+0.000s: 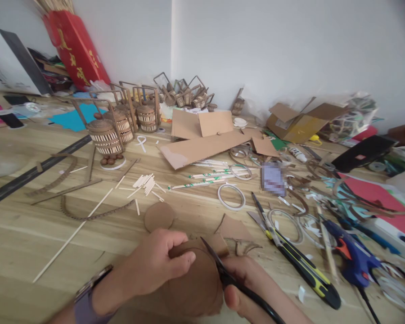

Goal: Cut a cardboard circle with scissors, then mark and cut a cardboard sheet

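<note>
My left hand [155, 261] is closed on a brown cardboard piece [195, 288], pinching its top edge with the fingers curled over it. My right hand [253, 288] is wrapped round the handles of black scissors [219, 265], whose blades bite into the cardboard along a curved line. A finished cardboard disc [159, 216] lies on the wooden floor just beyond my left hand. Cardboard offcuts [234, 229] rest beside the scissors' tip.
A yellow-black utility knife [300, 263], blue glue gun [353, 256], tape rings [231, 196], white sticks [146, 183] and cardboard sheets [202, 144] lie around. Small woven baskets [106, 135] stand at the back left, an open box [300, 121] at the back right.
</note>
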`<state>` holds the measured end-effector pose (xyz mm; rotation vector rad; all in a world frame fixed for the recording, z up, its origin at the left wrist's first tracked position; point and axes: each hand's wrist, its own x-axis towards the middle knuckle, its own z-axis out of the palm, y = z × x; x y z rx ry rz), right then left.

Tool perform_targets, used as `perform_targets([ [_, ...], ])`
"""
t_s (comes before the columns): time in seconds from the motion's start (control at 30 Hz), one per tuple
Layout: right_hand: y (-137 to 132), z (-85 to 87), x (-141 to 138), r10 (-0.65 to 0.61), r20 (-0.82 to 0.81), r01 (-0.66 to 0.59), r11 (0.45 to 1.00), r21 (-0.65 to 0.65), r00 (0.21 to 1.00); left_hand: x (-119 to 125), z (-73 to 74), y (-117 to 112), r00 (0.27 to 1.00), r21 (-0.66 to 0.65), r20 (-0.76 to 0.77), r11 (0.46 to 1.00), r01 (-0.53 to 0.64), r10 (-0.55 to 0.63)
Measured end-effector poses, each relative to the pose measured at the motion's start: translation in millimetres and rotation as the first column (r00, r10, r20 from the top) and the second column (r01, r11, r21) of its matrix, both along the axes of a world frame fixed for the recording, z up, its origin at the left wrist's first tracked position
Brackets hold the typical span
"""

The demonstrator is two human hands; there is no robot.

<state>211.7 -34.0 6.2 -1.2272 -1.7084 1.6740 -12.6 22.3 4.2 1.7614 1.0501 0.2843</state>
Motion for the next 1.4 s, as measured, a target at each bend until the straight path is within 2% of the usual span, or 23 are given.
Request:
perform_targets([
  [0.17, -3, -2.8, -1, -0.057, -0.016, 0.056, 0.998, -0.023, 0.998, -1, -0.7, 1, 0.999, -0.003, 0.040, 1.000, -0.015, 0.015],
  [0.33, 0, 0.0, -3, -0.044, -0.009, 0.045, 0.999, 0.031, 0.999, 0, -0.1, 0, 0.999, -0.029, 0.050, 1.000, -0.002, 0.003],
  [0.53, -2, -3.2, -5, -0.067, -0.076, 0.064, 0.997, -0.047, 0.995, 1, -1.4, -1, 0.995, -0.059, 0.097, 0.997, 0.044, -0.038],
  [0.73, -3, -10.7, -4, -0.091, -0.060, 0.088, 0.995, -0.047, 0.994, -1, -2.1, 2, 0.994, -0.017, 0.112, 1.000, -0.001, 0.003],
  [0.9, -3, -8.2, -4, -0.088, -0.004, 0.088, 0.996, -0.002, 0.996, -2, -1.6, 2, 0.990, -0.035, 0.144, 0.999, 0.018, -0.013],
  [1.13, -8, -7.9, -4, -0.132, 0.027, 0.132, 0.991, -0.020, 0.991, -2, 1.4, 3, 0.989, -0.057, 0.146, 0.998, -0.007, 0.015],
  [1.23, -8, -13.7, -1, -0.201, 0.002, 0.201, 0.980, -0.009, 0.980, 1, -0.9, 4, 0.970, -0.099, 0.194, 0.987, -0.128, 0.145],
  [1.33, -5, -20.6, 4, -0.309, -0.073, 0.310, 0.951, 0.000, 0.948, 5, -5.0, 2, 0.882, -0.242, 0.295, 0.922, -0.303, 0.367],
  [1.4, -2, -23.1, 5, -0.379, -0.110, 0.380, 0.925, -0.012, 0.919, 9, -7.0, 0, 0.815, -0.371, 0.377, 0.878, -0.302, 0.440],
])
